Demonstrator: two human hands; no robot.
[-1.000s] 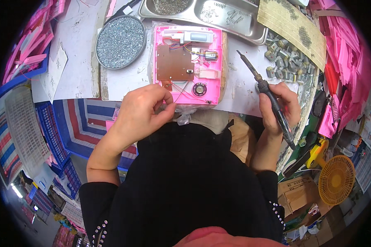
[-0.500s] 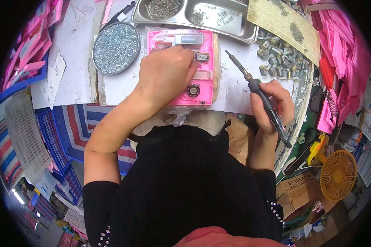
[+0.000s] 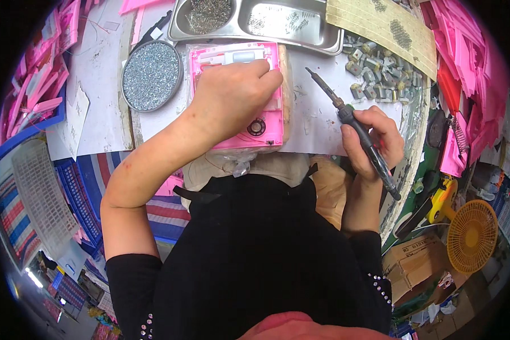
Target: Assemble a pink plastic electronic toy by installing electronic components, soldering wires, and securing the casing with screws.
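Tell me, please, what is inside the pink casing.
In the pink casing, a round black part shows nearer, a white-and-grey part farther; the left grip covers the middle, hiding whatever is there.

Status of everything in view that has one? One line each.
Pink rectangular plastic casing: open, partly covered
Black pen-shaped soldering iron: held, clear of casing, heat unclear
Left hand: over casing, grip unclear
Right hand: gripping iron
Round grey dish: filled with small silvery metal parts
Stainless-steel compartmented tray: springs in two compartments
Yellow round fan: rotation unclear
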